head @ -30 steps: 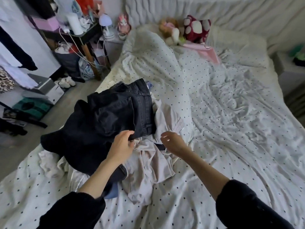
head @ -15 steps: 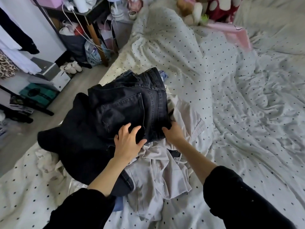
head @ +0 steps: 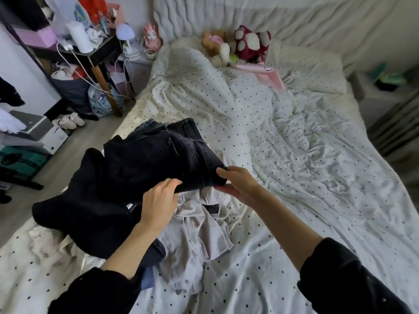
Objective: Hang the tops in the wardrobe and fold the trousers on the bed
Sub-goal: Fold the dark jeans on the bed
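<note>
A pair of dark denim trousers [head: 158, 159] is raised off a heap of clothes on the bed's left side. My left hand [head: 158, 202] grips their near edge, fingers curled under the fabric. My right hand [head: 238, 184] pinches the right corner of the same edge between thumb and fingers. A black garment [head: 86, 200] lies to the left, partly under the trousers. Beneath them sits a crumpled pale grey garment [head: 199, 241]. The bed [head: 306, 177] has a white dotted sheet. The wardrobe is not in view.
Soft toys [head: 240, 45] and a pink item lie at the head of the bed. A cluttered dark side table [head: 90, 51] with cables stands at the left. Boxes [head: 40, 134] and slippers [head: 68, 121] sit on the wooden floor beside the bed.
Both hands reached the dark trousers, took hold of their near edge and lifted them off the heap. The camera tilted up toward the head of the bed.
</note>
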Available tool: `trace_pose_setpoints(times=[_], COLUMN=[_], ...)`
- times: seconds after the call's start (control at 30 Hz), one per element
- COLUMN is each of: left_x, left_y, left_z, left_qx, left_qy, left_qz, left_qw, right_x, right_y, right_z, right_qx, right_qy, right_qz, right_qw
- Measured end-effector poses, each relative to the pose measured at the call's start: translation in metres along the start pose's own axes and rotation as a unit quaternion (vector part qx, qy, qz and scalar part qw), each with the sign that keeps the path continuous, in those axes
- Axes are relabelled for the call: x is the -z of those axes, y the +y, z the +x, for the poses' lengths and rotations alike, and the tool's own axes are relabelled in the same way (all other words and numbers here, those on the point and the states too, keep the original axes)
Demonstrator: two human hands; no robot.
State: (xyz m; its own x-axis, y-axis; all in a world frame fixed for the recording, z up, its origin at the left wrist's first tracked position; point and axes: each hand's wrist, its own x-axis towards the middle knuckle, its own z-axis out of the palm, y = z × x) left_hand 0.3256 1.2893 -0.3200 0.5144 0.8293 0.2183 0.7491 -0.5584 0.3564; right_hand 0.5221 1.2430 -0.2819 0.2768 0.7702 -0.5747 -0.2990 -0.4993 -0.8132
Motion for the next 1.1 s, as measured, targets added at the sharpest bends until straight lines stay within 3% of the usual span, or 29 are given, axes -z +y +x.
trace_pose_setpoints(times=[0.2, 0.3, 0.53, 0.87, 0.97, 1.1], left_x=[0.044, 0.054, 0.025, -0.041, -0.072, -0.118], left_y=[0.068, 0.126, 0.281, 0.506, 0.552, 0.564], left_z=[-0.031, -0.047, -0.098, -0.184, -0.222, -0.268], left_qx=[-0.088, -0.136, -0.232, -0.284, -0.278, -0.256], left_qy=[0.024, 0.010, -0.081, -0.126, -0.180, -0.285], left_qz=[-0.021, -0.047, -0.085, -0.167, -0.176, -0.130], left_qw=[0.996, 0.990, 0.965, 0.936, 0.927, 0.915], right_x=[0.043, 0.089, 0.228, 0.429, 0.476, 0.501], right_y=[-0.006, -0.010, 0.033, 0.084, 0.123, 0.196], right_z=[-0.074, -0.122, -0.235, -0.368, -0.397, -0.413], right_qx=[-0.034, -0.032, -0.002, 0.094, 0.061, -0.036], right_qy=[0.049, 0.060, 0.236, 0.376, 0.414, 0.431], right_qz=[0.196, 0.232, 0.238, 0.171, 0.170, 0.189], right_qw=[0.979, 0.970, 0.942, 0.906, 0.892, 0.882])
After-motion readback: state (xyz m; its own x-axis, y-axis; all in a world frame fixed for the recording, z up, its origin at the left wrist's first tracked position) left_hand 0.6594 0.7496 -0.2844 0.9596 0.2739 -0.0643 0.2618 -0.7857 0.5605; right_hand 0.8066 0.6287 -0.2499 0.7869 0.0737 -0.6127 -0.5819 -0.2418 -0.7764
